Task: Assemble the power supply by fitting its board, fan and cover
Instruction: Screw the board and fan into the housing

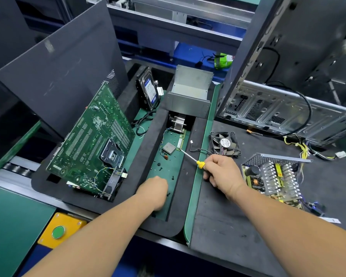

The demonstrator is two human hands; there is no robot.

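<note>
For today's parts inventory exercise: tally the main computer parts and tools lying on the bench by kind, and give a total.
Motherboard: 1
Hard drive: 1
Fan: 1
Power supply board in its perforated case: 1
Metal cover: 1
Processor chip: 1
Screwdriver, held by the right hand: 1
Total: 7

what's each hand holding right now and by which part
The right hand grips the screwdriver by its yellow handle. The left hand is curled over the tray; any hold there is hidden.

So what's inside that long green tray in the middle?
Inside the tray lie small black screws, a square grey chip and a finned metal block. The left hand covers some of the floor.
</note>
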